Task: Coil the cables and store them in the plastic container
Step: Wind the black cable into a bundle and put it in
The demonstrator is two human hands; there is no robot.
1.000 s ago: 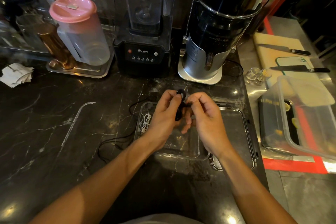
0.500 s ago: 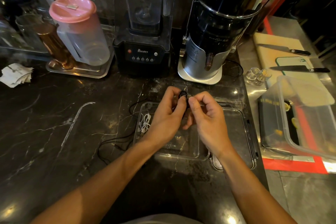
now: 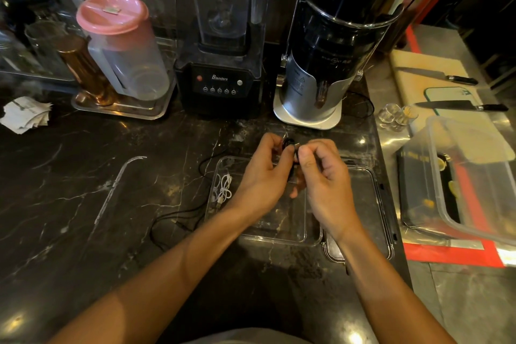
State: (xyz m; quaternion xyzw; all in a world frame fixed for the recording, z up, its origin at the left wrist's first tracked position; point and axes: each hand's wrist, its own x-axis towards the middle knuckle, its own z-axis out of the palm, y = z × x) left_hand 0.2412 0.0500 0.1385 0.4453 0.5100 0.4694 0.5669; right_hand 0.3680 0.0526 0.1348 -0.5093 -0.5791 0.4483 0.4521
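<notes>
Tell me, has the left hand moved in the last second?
Yes. The left hand, gripping the black cable, has shifted slightly right and up, away from the white cable in the clear container.

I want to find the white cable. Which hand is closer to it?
Left. The left hand hovers just right of the white cable; the right hand is farther right.

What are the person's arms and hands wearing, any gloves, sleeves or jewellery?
Nothing shows on them: left hand and right hand are bare, no gloves, rings or watch visible. Both forearms are uncovered up to the frame's edge, with no sleeves in view.
</notes>
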